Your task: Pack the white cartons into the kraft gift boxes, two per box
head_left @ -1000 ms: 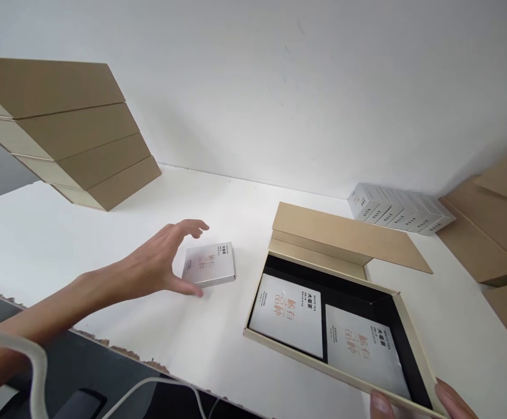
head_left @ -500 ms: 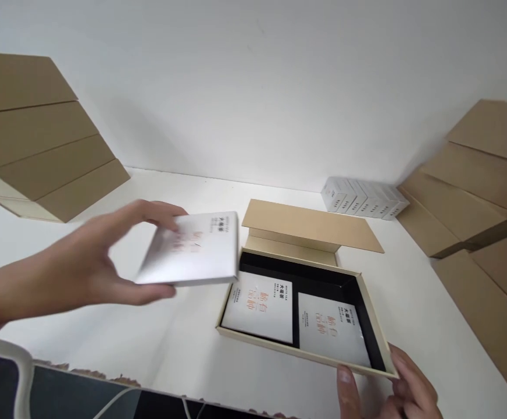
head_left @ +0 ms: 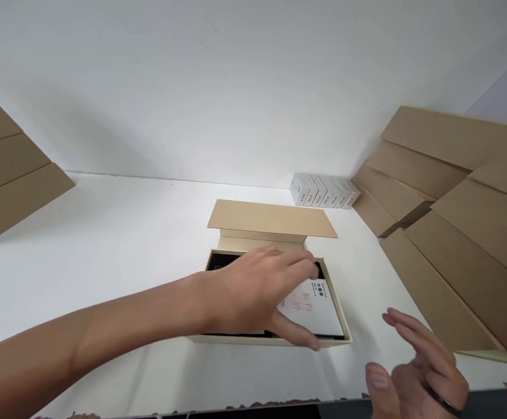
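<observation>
A cream box (head_left: 346, 326) lies with its kraft-coloured lid (head_left: 271, 218) folded back. My left hand (head_left: 253, 291) is over the box, thumb and fingers spread across a white packet (head_left: 318, 308) with orange and black print, in the right part. The thumb tip reaches over the front rim; whether the fingers touch the packet is unclear. The hand and forearm hide most of the box's left part. To the right of the box, my right hand (head_left: 419, 366) is in the air, fingers and thumb apart, holding nothing.
Several small white boxes (head_left: 323, 191) stand in a row at the wall. Large kraft boxes are stacked on the right (head_left: 458, 244) and left (head_left: 9, 169). The white table (head_left: 118, 233) has a rough front edge, with a dark area below.
My left hand has moved right, from beside the box to over it, and no longer visibly carries a packet. My right hand has let go of the box. The view has shifted, and the box appears turned.
</observation>
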`<state>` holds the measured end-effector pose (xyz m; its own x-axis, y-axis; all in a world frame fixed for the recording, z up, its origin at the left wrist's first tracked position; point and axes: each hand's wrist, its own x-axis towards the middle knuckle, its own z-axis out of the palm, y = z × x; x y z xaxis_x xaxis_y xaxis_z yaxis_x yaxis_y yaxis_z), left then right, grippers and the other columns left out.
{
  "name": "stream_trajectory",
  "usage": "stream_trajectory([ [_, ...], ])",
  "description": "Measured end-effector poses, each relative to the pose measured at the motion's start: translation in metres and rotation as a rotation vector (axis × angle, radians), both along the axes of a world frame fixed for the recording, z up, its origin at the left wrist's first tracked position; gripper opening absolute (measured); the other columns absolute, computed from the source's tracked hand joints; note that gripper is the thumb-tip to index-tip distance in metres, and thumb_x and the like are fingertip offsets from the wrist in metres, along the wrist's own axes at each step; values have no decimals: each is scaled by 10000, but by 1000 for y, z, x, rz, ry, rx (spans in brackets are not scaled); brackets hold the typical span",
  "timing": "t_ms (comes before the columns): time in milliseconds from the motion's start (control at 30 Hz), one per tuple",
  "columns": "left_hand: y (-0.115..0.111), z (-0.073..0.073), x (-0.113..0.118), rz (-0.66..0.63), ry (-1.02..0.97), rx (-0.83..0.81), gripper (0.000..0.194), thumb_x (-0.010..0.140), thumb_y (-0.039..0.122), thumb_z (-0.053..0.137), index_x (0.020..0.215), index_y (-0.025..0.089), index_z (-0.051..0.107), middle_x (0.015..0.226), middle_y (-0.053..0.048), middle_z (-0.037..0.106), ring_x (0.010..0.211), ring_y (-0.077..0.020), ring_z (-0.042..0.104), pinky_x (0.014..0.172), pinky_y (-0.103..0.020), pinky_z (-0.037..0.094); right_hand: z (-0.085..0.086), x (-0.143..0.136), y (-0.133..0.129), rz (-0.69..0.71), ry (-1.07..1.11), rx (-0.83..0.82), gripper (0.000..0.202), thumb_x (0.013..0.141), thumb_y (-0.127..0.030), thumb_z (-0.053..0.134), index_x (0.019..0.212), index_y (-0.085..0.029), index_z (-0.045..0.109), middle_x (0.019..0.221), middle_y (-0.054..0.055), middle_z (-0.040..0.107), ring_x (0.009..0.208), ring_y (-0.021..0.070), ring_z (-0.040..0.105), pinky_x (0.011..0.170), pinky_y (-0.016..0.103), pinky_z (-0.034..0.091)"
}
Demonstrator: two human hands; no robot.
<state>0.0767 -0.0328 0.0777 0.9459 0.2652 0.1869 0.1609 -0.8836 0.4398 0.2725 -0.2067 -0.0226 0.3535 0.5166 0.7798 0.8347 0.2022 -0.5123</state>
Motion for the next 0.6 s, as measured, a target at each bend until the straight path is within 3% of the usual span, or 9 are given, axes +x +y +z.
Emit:
stream_trajectory([
  [133,0,-2,-34,141,223,-19,644,712,639,844,1097,207,562,1158,-85,691,1012,-306,661,809,-369,484,35,1,13,246,-281,-318,420,938,-403,641,1332,-295,541,1428,125,521,1281,291,536,971,476,509],
  [233,-2,-5,-48,194,371,-86,667,691,579,862,1169,228,557,1097,-50,697,957,-292,675,753,-347,486,60,-5,38,452,-473,-646,514,934,-514,641,1414,-397,500,1556,66,417,1374,294,471,936,444,562],
  [300,-4,-7,-50,218,391,-77,681,704,522,835,1244,234,535,1087,-50,703,929,-290,687,756,-356,497,73,-12,56,543,-528,-866,551,912,-586,648,1419,-429,504,1536,47,440,1395,317,445,980,492,554],
  [367,-3,-6,-48,214,394,-42,697,702,510,801,1273,226,520,1056,-55,712,872,-287,691,743,-369,504,81,-18,71,594,-571,-1042,535,869,-555,711,1365,-413,569,1427,54,514,1349,340,472,1021,553,520],
  [500,-1,-3,-39,170,411,20,680,663,554,807,1195,216,552,945,-35,723,733,-256,674,667,-360,492,86,-22,86,640,-631,-1165,465,805,-369,771,1256,-339,661,1255,76,562,1214,333,551,1003,556,509],
  [600,0,-1,-34,149,416,53,655,665,569,804,1159,208,572,923,-30,722,696,-243,664,640,-360,483,87,-21,89,676,-626,-1182,429,798,-358,766,1215,-319,675,1219,71,570,1179,314,571,993,523,509],
])
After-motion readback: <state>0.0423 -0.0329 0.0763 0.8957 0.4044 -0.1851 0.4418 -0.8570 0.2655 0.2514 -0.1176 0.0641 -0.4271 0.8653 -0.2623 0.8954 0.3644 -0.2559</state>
